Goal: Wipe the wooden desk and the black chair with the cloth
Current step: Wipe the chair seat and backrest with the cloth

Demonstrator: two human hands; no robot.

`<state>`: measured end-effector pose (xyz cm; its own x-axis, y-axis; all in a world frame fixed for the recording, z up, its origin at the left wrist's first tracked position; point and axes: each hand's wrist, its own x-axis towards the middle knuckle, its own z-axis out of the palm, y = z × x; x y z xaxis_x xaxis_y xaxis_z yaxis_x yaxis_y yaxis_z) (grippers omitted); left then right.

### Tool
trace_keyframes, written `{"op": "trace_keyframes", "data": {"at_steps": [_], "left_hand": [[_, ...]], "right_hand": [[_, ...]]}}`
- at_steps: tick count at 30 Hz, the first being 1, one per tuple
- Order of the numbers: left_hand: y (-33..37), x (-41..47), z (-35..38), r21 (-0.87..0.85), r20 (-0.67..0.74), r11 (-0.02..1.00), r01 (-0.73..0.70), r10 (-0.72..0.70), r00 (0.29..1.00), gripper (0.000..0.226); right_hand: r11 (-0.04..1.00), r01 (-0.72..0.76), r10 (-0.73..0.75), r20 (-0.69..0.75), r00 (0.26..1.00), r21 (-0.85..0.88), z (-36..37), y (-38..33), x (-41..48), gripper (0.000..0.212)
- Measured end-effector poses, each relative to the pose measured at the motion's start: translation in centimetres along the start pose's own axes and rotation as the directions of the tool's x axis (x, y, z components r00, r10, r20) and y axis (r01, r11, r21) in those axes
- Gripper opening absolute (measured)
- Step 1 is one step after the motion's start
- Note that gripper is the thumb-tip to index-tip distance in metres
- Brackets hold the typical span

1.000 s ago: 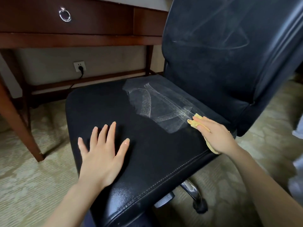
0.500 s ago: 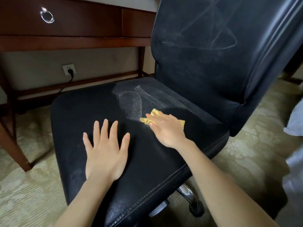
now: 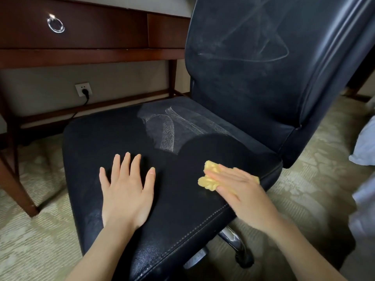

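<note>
The right hand [image 3: 243, 191] presses the yellow cloth [image 3: 210, 177] under straight fingers, seemingly unpinched, at the black chair [image 3: 243, 88] seat's 4 o'clock, left hand [image 3: 126, 195] flat at 7, so it may slip off the edge.

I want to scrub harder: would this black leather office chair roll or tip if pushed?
Likely rolls: the black leather office chair sits on a chrome leg with a caster. The left hand lying flat on the seat probably steadies it. Tipping seems unlikely; its seat looks broad.
</note>
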<state>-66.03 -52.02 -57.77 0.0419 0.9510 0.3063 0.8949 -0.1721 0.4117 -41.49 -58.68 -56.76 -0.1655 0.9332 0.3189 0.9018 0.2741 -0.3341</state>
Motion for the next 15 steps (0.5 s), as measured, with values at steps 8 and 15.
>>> {"op": "trace_keyframes", "data": {"at_steps": [8, 15], "left_hand": [[0.0, 0.1, 0.1, -0.003, -0.002, 1.000, -0.008, 0.008, 1.000, 0.064], [0.3, 0.1, 0.1, -0.018, -0.005, 1.000, -0.004, 0.004, 1.000, 0.064]], "right_hand": [[0.885, -0.465, 0.456, -0.150, 0.877, -0.033, -3.0, 10.4, 1.9, 0.037], [0.722, -0.670, 0.651, -0.158, 0.742, -0.174, -3.2, 11.9, 7.4, 0.039]]}}
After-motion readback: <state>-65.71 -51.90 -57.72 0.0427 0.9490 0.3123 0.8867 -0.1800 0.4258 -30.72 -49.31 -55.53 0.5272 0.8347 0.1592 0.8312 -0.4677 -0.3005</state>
